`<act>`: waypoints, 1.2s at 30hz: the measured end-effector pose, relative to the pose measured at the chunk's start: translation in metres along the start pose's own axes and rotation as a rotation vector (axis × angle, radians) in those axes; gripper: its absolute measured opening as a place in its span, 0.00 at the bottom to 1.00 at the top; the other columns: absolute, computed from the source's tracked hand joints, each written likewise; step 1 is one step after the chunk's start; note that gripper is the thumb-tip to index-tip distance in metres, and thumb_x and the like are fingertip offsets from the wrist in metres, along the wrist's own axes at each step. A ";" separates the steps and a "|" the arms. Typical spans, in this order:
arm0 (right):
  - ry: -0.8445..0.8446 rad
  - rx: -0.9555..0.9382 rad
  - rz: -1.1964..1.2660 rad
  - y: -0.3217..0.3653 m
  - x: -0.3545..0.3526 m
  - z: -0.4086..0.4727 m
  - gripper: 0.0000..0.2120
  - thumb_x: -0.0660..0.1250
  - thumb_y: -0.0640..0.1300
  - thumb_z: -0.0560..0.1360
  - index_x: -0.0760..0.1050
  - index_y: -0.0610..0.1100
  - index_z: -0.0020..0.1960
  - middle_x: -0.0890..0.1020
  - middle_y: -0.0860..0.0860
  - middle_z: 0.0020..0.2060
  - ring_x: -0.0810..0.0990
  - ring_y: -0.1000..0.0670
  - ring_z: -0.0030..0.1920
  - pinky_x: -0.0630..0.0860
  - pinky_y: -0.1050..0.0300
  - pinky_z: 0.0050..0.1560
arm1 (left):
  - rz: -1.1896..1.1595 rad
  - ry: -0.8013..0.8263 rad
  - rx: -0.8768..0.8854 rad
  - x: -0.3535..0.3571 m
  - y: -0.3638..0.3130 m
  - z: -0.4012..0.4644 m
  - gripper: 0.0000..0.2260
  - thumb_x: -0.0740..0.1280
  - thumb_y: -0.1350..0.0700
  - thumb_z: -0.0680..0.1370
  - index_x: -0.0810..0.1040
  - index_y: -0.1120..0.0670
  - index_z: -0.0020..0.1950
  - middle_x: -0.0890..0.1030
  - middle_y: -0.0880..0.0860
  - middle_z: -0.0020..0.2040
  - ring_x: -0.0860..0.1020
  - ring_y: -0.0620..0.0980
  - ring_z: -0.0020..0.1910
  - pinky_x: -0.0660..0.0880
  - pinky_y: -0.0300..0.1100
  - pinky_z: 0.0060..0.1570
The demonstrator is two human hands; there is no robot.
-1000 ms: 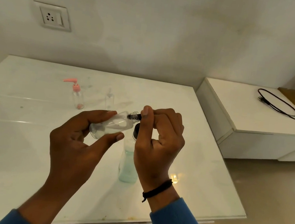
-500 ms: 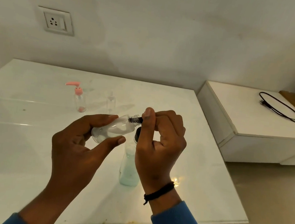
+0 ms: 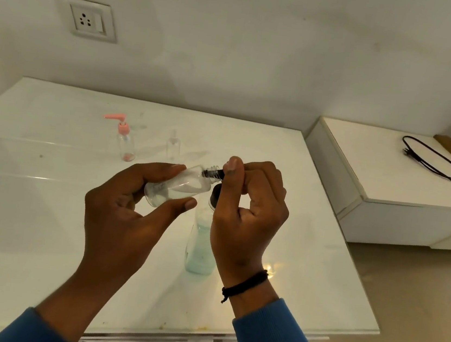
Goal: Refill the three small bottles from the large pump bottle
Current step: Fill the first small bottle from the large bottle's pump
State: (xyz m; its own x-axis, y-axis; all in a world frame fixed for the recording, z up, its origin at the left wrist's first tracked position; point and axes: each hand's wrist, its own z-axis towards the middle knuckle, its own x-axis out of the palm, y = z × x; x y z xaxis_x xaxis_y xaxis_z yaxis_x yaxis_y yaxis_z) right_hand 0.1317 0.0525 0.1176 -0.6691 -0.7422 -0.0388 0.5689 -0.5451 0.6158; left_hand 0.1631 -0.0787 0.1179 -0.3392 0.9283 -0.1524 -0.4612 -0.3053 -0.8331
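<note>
While my left hand (image 3: 128, 215) gripped the light, slick small bottle (image 3: 176, 189) by its body, my right hand (image 3: 248, 210) pinched its black cap (image 3: 214, 174) at the neck.

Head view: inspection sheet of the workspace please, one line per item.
Surface: white glossy table, against the wall; some yellowish stains at its near edge.
Job's things: small clear bottle held tilted above the table, neck to the right; large bottle with pale green liquid upright behind the right hand; pink pump bottle and small clear spray bottle upright at the back.
Clutter: nothing seen.
Grip: left hand holds the small clear bottle's body; right hand pinches a dark part at its neck.
Cables: black cable looped on the side cabinet.
Surroundings: wall socket; tiled floor at right.
</note>
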 end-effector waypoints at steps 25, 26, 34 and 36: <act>0.041 -0.016 0.007 -0.002 0.000 0.004 0.16 0.66 0.39 0.80 0.75 0.40 0.34 0.76 0.50 0.31 0.73 0.48 0.34 0.70 0.41 0.35 | -0.044 -0.022 -0.036 0.000 0.000 -0.001 0.19 0.79 0.55 0.67 0.83 0.54 0.56 0.85 0.44 0.53 0.83 0.46 0.55 0.78 0.34 0.56; 0.043 -0.027 0.008 -0.001 -0.001 0.006 0.15 0.67 0.39 0.80 0.75 0.40 0.34 0.76 0.51 0.31 0.73 0.47 0.34 0.70 0.41 0.35 | -0.042 -0.020 -0.031 0.001 0.000 -0.001 0.19 0.79 0.56 0.67 0.83 0.54 0.56 0.85 0.45 0.53 0.83 0.46 0.55 0.78 0.34 0.56; 0.034 -0.016 0.005 -0.004 0.000 0.001 0.16 0.66 0.42 0.80 0.77 0.39 0.35 0.78 0.49 0.32 0.74 0.48 0.34 0.72 0.42 0.35 | -0.025 -0.018 -0.039 0.000 0.001 -0.002 0.19 0.79 0.55 0.67 0.83 0.55 0.56 0.85 0.46 0.53 0.83 0.47 0.55 0.79 0.35 0.57; 0.037 -0.024 0.008 0.000 0.000 0.004 0.15 0.66 0.41 0.80 0.76 0.39 0.35 0.77 0.50 0.31 0.73 0.49 0.34 0.71 0.42 0.35 | -0.018 -0.021 -0.040 0.000 0.000 -0.001 0.19 0.80 0.55 0.67 0.83 0.55 0.56 0.85 0.46 0.53 0.83 0.47 0.55 0.79 0.36 0.57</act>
State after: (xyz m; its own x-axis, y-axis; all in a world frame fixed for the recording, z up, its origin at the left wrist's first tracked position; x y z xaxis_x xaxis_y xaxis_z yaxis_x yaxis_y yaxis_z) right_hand 0.1296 0.0544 0.1205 -0.6465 -0.7602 -0.0633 0.5860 -0.5481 0.5968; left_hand 0.1639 -0.0788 0.1172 -0.3486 0.9288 -0.1259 -0.4341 -0.2790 -0.8566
